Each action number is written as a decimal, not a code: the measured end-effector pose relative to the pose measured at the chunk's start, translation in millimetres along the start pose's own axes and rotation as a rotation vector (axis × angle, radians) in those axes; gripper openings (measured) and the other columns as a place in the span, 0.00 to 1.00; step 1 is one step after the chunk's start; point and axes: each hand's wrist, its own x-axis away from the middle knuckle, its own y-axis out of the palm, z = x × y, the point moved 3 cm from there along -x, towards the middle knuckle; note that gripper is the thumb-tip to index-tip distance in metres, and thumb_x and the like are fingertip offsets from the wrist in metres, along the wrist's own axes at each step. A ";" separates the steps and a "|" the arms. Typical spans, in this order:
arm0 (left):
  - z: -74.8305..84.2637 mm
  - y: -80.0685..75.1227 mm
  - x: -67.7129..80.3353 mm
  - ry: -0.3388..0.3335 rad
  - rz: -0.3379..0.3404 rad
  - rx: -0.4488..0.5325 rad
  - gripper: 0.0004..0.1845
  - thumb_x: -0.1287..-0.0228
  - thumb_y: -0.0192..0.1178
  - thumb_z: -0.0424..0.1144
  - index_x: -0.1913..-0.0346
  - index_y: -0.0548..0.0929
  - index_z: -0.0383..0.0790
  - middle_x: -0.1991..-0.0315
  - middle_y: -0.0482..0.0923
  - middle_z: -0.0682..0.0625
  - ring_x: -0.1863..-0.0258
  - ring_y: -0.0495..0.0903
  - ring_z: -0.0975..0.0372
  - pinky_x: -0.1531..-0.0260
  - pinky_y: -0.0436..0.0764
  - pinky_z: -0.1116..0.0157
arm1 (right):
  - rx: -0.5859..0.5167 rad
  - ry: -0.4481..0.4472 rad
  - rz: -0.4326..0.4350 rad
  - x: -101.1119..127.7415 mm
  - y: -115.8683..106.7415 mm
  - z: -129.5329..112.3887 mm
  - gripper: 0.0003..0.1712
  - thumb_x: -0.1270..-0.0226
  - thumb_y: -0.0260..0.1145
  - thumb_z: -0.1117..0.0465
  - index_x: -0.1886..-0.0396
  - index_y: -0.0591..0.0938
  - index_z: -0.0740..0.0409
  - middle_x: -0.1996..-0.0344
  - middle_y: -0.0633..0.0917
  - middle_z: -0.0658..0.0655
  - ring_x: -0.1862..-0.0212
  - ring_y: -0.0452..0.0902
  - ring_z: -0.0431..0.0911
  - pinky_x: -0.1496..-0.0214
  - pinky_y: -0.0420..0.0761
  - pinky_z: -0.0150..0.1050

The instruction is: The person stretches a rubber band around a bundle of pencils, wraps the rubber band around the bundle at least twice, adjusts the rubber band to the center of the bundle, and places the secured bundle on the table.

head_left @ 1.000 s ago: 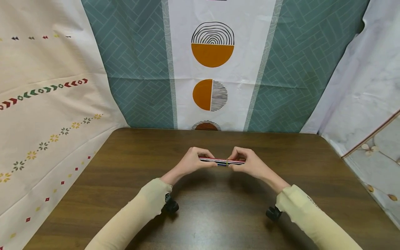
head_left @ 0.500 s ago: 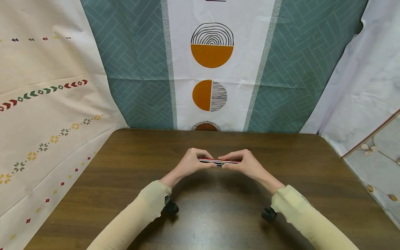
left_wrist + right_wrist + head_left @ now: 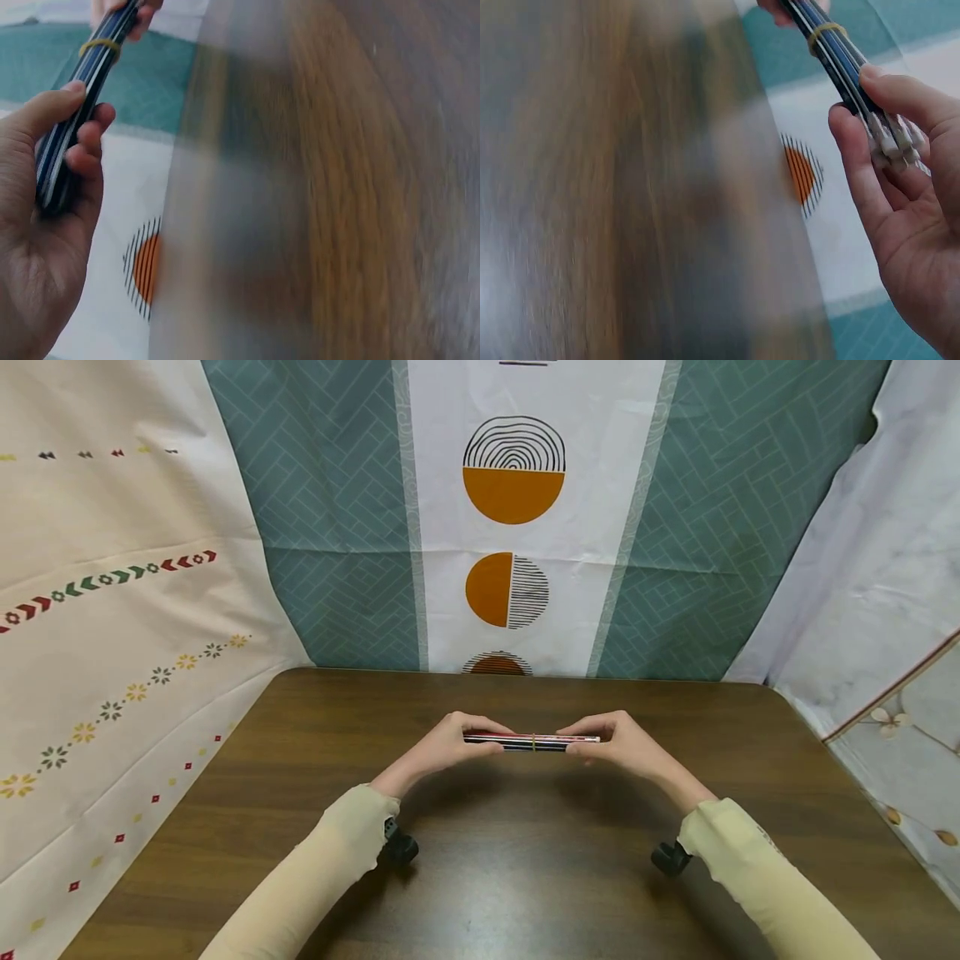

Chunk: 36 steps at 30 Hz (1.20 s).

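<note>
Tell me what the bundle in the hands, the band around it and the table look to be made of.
Bundle of pencils: probably painted wood, glossy stripes; pale bare ends show in the right wrist view.
Band: likely rubber, a thin yellow loop hugging the bundle.
Table: dark wood or wood-look laminate, visible grain, slight sheen.

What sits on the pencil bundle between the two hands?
A yellow rubber band wraps the striped pencil bundle midway between left hand and right hand; head view.

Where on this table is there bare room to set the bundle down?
Bare wood lies on the table between the sleeves and beyond the hands up to the backdrop. The only crowded spot is mid-table, where the left hand and right hand hold the banded pencil bundle.
</note>
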 end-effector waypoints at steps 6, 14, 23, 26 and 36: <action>-11.2 -13.0 0.5 -0.072 0.044 -0.018 0.15 0.38 0.69 0.42 0.48 0.87 0.47 0.59 0.88 0.48 0.66 0.81 0.53 0.67 0.75 0.68 | 0.015 0.036 0.028 7.0 -15.5 18.4 0.19 0.38 0.72 0.53 0.47 0.86 0.51 0.57 0.88 0.63 0.61 0.84 0.59 0.57 0.84 0.45; -21.7 -21.6 -6.0 -0.138 0.089 0.014 0.14 0.39 0.69 0.40 0.50 0.88 0.45 0.57 0.88 0.45 0.58 0.86 0.45 0.58 0.78 0.66 | -0.018 0.061 0.057 6.4 -23.9 33.1 0.20 0.37 0.72 0.53 0.46 0.86 0.52 0.56 0.88 0.59 0.59 0.84 0.59 0.54 0.84 0.47; -24.7 -21.4 -13.9 -0.168 0.209 -0.043 0.16 0.39 0.70 0.40 0.48 0.87 0.45 0.50 0.86 0.46 0.55 0.86 0.56 0.53 0.81 0.63 | 0.001 0.059 0.144 2.5 -24.7 34.1 0.21 0.34 0.70 0.53 0.43 0.84 0.53 0.47 0.85 0.60 0.57 0.83 0.52 0.52 0.83 0.44; -26.2 -20.1 -16.0 -0.178 0.268 -0.089 0.17 0.39 0.69 0.38 0.47 0.87 0.43 0.47 0.86 0.45 0.52 0.86 0.57 0.50 0.82 0.60 | 0.004 0.104 0.219 -0.2 -20.5 34.1 0.23 0.35 0.70 0.52 0.42 0.83 0.55 0.44 0.85 0.60 0.55 0.82 0.42 0.51 0.81 0.36; -37.2 -20.0 -26.1 -0.206 0.317 -0.150 0.16 0.40 0.70 0.38 0.48 0.87 0.44 0.48 0.86 0.45 0.48 0.86 0.55 0.48 0.82 0.57 | 0.077 0.139 0.322 -13.6 -13.9 38.0 0.21 0.36 0.71 0.52 0.44 0.85 0.51 0.45 0.86 0.57 0.47 0.82 0.44 0.50 0.78 0.35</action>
